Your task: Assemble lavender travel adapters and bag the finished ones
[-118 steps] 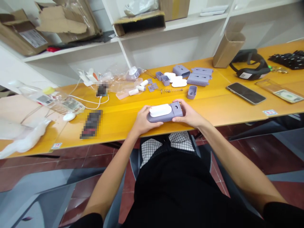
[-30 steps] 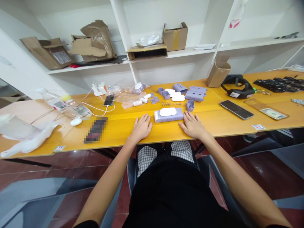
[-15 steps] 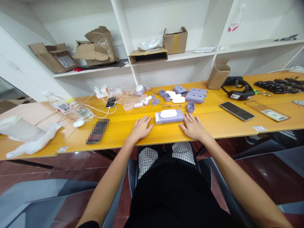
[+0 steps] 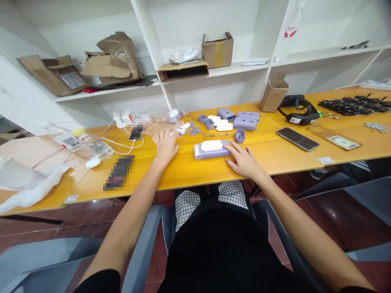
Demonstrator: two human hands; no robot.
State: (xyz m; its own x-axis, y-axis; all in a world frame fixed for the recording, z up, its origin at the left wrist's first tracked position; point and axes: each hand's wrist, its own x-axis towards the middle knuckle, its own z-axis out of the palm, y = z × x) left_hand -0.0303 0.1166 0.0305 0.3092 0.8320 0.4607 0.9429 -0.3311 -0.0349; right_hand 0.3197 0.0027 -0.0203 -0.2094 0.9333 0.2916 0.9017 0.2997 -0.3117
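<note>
My left hand point(image 4: 165, 147) is stretched over the near side of the loose white cylinders point(image 4: 183, 128), fingers extended above a pinkish flat piece. Whether its fingertips touch a cylinder is hidden. My right hand point(image 4: 242, 160) lies open at the right end of a light purple plastic casing point(image 4: 210, 155), its fingers against that end. On top of the casing sits a white oval plate point(image 4: 211, 145). Just beyond the right fingers stands a small purple cup point(image 4: 240, 136). Several thin springs point(image 4: 216, 134) and flat purple pieces point(image 4: 194, 130) lie behind the casing.
Farther back are more purple casings point(image 4: 245, 123) and white plates point(image 4: 224, 125). To the right lie a phone point(image 4: 297, 139), a black headset point(image 4: 301, 118) and a paper bag point(image 4: 274, 95). Plastic bottles point(image 4: 87, 144) and a pixelated dark object point(image 4: 119, 172) are at left.
My left hand has moved forward and left, from beside the casing to the white cylinders. My right hand's fingers have shifted onto the casing's right end. The view has turned slightly right.
</note>
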